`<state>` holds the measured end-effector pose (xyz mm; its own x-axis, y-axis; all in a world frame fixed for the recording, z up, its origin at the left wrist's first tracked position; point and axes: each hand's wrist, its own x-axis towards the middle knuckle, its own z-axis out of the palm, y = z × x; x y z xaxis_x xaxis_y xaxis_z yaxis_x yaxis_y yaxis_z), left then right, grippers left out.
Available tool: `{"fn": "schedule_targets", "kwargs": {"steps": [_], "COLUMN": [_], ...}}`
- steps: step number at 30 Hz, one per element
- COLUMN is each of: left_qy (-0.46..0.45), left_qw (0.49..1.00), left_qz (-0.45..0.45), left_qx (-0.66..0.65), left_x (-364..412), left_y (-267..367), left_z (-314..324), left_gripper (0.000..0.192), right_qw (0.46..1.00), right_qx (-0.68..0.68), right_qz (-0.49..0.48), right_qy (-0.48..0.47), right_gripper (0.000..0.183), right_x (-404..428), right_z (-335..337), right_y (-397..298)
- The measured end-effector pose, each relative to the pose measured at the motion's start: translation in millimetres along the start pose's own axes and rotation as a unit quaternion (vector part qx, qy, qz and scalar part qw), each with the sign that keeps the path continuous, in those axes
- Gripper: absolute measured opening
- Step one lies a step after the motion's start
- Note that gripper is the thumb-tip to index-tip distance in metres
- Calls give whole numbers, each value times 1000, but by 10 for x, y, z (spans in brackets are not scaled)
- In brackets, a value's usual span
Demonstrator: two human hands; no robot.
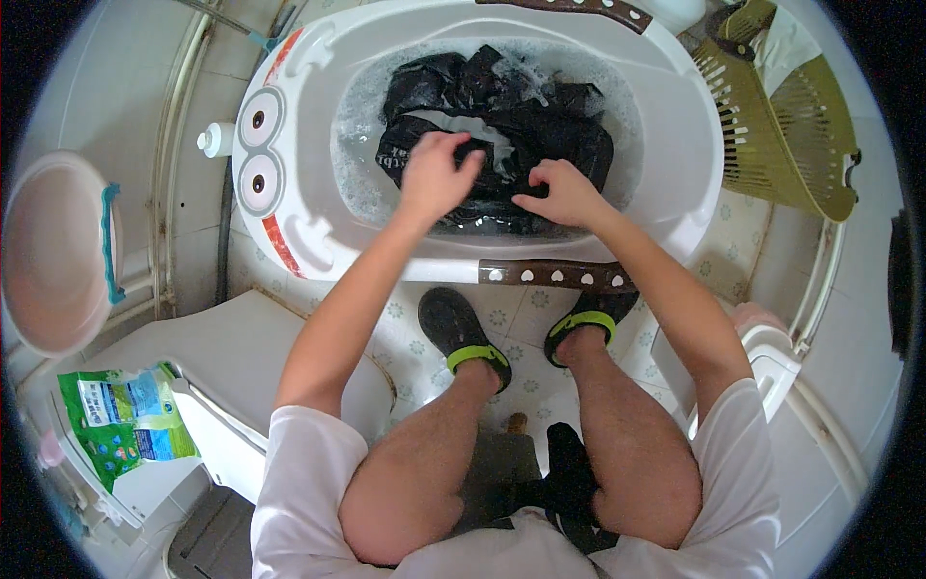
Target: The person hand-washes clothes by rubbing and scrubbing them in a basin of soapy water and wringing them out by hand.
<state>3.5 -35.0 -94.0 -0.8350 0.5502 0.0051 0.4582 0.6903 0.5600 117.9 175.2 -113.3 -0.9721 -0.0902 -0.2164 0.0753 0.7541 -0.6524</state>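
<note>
A white plastic baby bathtub (687,130) with cartoon eyes on its left end holds soapy water. Wet black fabric (557,137) lies bunched in the tub, with a grey part and some pale lettering showing. My left hand (440,174) is over the left part of the fabric, thumb and fingers apart, holding nothing that I can see. To its right, my right hand (563,192) is at the near side of the fabric, fingers curled with a gap to the thumb; whether it pinches any cloth is unclear.
An olive slotted plastic basket (803,137) stands right of the tub. A white bottle (215,140) is beside the tub's left end. At far left hang a pink basin (54,253) and, lower, a green packet (130,420) on a white surface. My clogs (452,318) are on the tiles.
</note>
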Motion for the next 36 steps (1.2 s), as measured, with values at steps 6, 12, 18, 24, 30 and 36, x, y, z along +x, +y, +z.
{"fn": "schedule_targets", "kwargs": {"steps": [6, 12, 18, 24, 30, 36], "left_qy": [-170, -85, -27, -4, 45, 148], "left_qw": [980, 604, 477, 537, 796, 986], "left_qz": [-64, -335, -347, -305, -415, -17], "left_qx": [81, -719, -807, -787, -438, 70], "left_x": [189, 106, 0, -72, -105, -9], "left_y": [260, 253, 309, -307, -662, -139], "left_z": [314, -95, -905, -1044, -334, -210], "left_gripper": [49, 25, 32, 32, 36, 38], "right_qw": [995, 850, 669, 626, 861, 941], "right_qx": [100, 450, 661, 582, 261, -113], "right_qz": [-15, 130, 96, 232, 342, 20], "right_qy": [7, 241, 327, 464, 270, 319], "right_gripper": [32, 5, 5, 5, 17, 23], "right_x": [-33, -255, -614, -628, -510, -317], "right_z": [-30, -452, -1228, -1413, -962, -786], "right_y": [-54, -67, 490, 688, 777, 259]}}
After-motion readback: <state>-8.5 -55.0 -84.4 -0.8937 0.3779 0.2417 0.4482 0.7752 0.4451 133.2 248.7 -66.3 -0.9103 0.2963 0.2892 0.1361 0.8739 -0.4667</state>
